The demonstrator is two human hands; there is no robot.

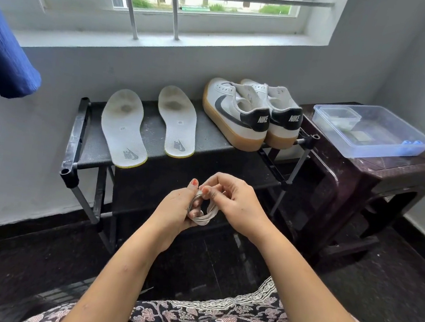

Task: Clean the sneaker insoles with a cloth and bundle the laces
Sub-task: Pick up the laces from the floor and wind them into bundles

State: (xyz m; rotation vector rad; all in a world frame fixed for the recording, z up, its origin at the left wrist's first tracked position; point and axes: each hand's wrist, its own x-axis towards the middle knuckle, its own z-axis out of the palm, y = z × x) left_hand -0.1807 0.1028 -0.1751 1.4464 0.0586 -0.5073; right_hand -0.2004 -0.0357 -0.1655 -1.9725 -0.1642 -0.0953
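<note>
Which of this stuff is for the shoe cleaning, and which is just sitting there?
For the job: laces, held by left hand and right hand; insoles; sneakers.
Just sitting: clear plastic tub, dark stool.

Home corner, shoe rack (208, 144), barred window (154, 5)

Clear plastic box (380, 151) on a dark stool (349, 172) beside a black rack (232, 160)
</note>
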